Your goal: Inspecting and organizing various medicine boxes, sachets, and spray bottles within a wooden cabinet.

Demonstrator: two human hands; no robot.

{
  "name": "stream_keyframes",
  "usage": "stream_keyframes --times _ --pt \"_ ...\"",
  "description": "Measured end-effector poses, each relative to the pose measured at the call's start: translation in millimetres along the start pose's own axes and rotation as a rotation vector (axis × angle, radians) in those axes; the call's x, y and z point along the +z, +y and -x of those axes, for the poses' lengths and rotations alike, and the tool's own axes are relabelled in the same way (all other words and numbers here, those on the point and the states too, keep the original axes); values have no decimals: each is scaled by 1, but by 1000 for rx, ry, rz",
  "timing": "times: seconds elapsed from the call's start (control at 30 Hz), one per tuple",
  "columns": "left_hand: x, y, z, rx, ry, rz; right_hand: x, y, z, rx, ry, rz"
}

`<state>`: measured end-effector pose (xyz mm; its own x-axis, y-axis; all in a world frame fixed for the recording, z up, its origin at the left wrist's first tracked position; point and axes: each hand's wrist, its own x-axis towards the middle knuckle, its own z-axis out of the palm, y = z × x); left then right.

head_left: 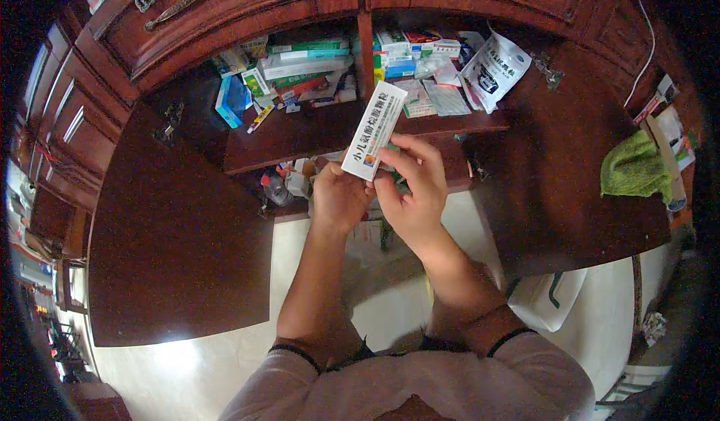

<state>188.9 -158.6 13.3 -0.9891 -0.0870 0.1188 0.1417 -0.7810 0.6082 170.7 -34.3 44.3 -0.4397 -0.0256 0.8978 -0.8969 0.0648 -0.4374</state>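
Observation:
A long white medicine box with dark printing is held up in front of the open cabinet, tilted with its top leaning right. My left hand is closed around its lower end from the left and below. My right hand is at the box's right side, its fingers bent and the fingertips against the lower printed face. Behind the box, the cabinet shelf carries many medicine packs, among them a stack of flat boxes on the left and a white pouch on the right.
Two dark wooden doors, a left one and a right one, swing out on either side. A green cloth hangs at the right. A blue box stands near the shelf's left end. Below, a white bin-like container sits on the floor.

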Motion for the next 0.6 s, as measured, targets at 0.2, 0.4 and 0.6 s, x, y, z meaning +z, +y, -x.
stream_keyframes --times 0.2,0.4,0.6 --pt "1 -2 2 -15 -209 227 0 0 -1 -43 -4 27" --pt "-2 1 2 1 -187 174 2 -3 0 -36 -31 24" --pt "14 3 6 9 4 34 2 -3 0 -13 -44 -6"
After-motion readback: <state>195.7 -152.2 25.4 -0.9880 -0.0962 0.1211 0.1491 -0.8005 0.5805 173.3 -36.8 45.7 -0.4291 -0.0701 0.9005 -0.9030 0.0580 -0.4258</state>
